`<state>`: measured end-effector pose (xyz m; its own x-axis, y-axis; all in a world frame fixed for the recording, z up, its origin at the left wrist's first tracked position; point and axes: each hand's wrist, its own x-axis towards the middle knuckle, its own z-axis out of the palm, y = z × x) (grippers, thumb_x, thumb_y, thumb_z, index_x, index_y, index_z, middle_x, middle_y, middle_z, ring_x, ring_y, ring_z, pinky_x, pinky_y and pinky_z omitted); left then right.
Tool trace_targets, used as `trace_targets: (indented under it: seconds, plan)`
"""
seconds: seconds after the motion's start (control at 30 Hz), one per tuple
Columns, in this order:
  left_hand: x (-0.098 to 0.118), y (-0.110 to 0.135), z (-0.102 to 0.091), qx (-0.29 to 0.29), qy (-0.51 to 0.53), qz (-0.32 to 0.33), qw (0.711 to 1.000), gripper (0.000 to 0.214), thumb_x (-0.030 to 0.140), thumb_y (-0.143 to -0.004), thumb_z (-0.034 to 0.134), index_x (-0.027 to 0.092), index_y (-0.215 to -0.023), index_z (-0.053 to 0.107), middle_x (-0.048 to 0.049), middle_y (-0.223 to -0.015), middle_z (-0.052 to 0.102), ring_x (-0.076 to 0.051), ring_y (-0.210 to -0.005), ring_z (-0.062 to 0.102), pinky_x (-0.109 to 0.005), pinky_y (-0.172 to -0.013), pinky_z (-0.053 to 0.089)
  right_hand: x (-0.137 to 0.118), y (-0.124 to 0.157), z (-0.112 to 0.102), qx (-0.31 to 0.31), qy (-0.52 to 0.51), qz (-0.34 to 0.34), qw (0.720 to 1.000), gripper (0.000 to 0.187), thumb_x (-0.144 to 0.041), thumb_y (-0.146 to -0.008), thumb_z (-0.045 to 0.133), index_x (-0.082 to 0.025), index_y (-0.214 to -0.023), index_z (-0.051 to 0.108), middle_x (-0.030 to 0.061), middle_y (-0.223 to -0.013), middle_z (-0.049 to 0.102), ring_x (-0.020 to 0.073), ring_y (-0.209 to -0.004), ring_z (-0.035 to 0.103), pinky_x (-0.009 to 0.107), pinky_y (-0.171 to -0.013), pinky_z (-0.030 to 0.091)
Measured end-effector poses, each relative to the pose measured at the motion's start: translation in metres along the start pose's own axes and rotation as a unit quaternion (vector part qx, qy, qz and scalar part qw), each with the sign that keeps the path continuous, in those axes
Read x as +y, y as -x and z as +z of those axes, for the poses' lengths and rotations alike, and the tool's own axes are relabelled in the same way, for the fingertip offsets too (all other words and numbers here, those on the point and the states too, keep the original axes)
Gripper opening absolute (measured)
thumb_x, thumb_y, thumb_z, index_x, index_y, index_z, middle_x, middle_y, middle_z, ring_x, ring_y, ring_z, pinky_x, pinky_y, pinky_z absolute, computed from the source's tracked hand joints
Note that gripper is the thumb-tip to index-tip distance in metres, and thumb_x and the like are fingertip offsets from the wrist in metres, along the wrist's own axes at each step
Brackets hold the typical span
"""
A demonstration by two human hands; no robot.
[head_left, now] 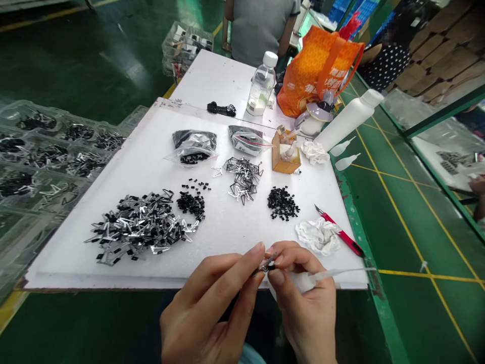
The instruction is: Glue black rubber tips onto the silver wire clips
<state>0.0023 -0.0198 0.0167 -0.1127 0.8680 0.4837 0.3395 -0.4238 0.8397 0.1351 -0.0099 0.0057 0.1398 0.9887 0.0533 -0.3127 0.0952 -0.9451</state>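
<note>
Well, across the white foam board (227, 253), loose heaps of black-and-silver metal clips (136, 227) lie beyond the hands. Above its near edge, the left hand (204, 308) and right hand (306, 303) meet, fingers curled; the left pinches a tiny metal part (267, 265), tilted up rightward, while the right grips a slim white plastic dropper (322, 277)

The left hand (204, 303) and right hand (305, 298) face each other, fingers curled and pinching, fingertips almost meeting, wrists well apart.
</note>
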Motion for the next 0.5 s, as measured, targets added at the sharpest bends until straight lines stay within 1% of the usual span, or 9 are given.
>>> trace_targets:
  seconds: [0.17,0.3,0.5]
  plan:
    - [0.0024,-0.0011,0.0002,0.005,-0.002,0.002,1.000,0.054,-0.005,-0.090,0.072,0.026,-0.135,0.070,0.0070,-0.111,0.073,-0.006,-0.092,0.072,-0.011,-0.084,0.060,-0.0010,-0.0015,-0.0005,0.006,0.011,-0.007,1.000,0.014,-0.016,-0.087,0.082,-0.029,-0.090,0.080,-0.0021,-0.094,0.077,0.0103,-0.083,0.075,0.018,-0.077,0.061]
    - [0.0032,-0.0016,0.0003,0.000,-0.017,0.007,1.000,0.053,-0.007,-0.090,0.070,0.024,-0.133,0.071,0.0072,-0.109,0.073,-0.005,-0.089,0.072,-0.010,-0.083,0.060,-0.0011,-0.0008,-0.0003,0.007,0.007,-0.001,1.000,0.015,-0.016,-0.087,0.082,-0.030,-0.091,0.080,-0.0028,-0.094,0.077,0.0098,-0.082,0.075,0.018,-0.077,0.060]
    - [0.0028,-0.0024,-0.0010,0.000,-0.053,0.014,0.999,0.049,-0.004,-0.091,0.071,0.025,-0.131,0.073,0.0073,-0.110,0.075,-0.005,-0.086,0.073,-0.009,-0.081,0.060,0.0006,-0.0006,0.0007,0.010,-0.002,0.003,1.000,0.013,-0.017,-0.087,0.082,-0.029,-0.090,0.078,-0.0021,-0.094,0.078,0.0109,-0.079,0.075,0.020,-0.075,0.061]
